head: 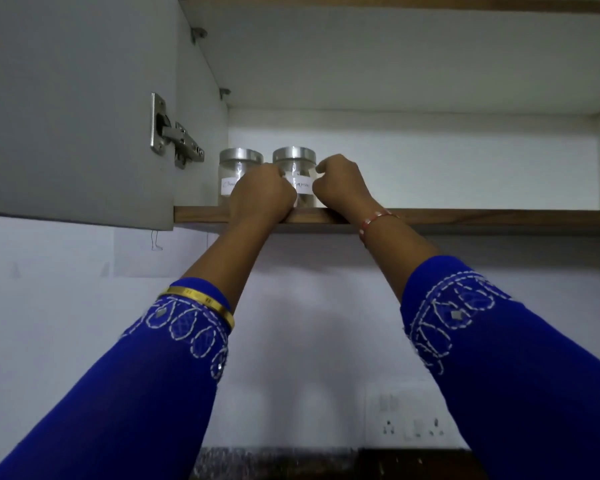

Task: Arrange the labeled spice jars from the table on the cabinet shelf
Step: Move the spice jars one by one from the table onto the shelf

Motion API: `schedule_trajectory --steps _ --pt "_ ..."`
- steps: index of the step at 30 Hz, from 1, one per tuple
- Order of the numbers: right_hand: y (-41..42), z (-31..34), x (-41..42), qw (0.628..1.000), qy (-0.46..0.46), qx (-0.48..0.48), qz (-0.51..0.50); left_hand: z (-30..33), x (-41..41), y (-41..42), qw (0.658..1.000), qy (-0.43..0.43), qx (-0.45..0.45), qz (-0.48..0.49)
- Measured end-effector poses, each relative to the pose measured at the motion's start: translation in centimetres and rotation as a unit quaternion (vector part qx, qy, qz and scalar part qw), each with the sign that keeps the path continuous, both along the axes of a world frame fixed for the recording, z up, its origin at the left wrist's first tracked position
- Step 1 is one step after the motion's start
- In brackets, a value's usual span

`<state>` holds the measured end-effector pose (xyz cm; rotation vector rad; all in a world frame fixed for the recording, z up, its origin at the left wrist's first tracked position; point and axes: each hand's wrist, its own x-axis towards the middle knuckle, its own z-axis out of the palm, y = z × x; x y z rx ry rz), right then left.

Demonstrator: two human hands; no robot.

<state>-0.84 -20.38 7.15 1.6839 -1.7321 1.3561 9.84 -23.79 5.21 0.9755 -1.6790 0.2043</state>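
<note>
Standing on the shelf (465, 216) beside another jar (234, 174), right jar (297, 168) is gripped both sides by curled left hand (260, 195) and right hand (340, 181), cabinet door (77, 109) open at left.

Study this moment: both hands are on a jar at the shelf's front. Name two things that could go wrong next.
1. The right jar stands near the shelf edge; if the left hand and right hand let go clumsily, it may tip off.
2. The left jar stands very close; sliding the right jar leftward could knock it or cover its label.
</note>
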Motion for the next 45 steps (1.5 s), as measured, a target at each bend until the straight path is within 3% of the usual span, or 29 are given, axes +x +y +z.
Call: schedule_trajectory --steps 5,11,14,21,27,30,35,37,41,45 --pt "3.5 -4.8 0.7 0.990 0.121 -0.065 -0.037 -5.9 0.5 3.5 0.985 -0.005 -0.144 -0.100" --pt "10.0 -13.0 0.0 0.974 0.216 0.005 -0.062 -15.0 0.6 9.1 0.974 0.052 -0.039 -0.216" --pt "13.8 -17.0 -0.3 0.983 0.171 0.045 -0.057 -19.3 0.7 12.2 0.966 0.071 0.011 -0.247" --pt "23.7 -30.0 -2.4 0.995 -0.036 0.087 -0.031 -30.5 1.1 18.7 0.926 0.061 0.146 -0.344" --pt "30.5 -43.2 -2.5 0.953 -0.220 0.194 -0.071 -40.3 -0.3 24.1 0.864 0.028 0.283 -0.415" --pt "33.5 -48.1 -2.2 0.921 -0.229 0.307 -0.076 -44.4 -1.1 26.6 0.826 -0.006 0.368 -0.427" --pt "36.7 -52.9 -3.4 0.860 -0.163 0.479 -0.066 -49.3 -2.4 29.8 0.770 -0.071 0.456 -0.441" --pt "37.4 -54.4 -3.8 0.835 -0.148 0.526 -0.064 -50.7 -2.6 30.4 0.746 -0.045 0.493 -0.446" --pt "37.6 -55.8 -4.5 0.848 -0.157 0.500 -0.086 -52.8 -2.7 31.0 0.707 -0.015 0.557 -0.436" --pt "36.8 -53.8 -6.1 0.865 -0.238 0.439 -0.057 -53.5 -2.2 31.2 0.702 -0.028 0.571 -0.425"
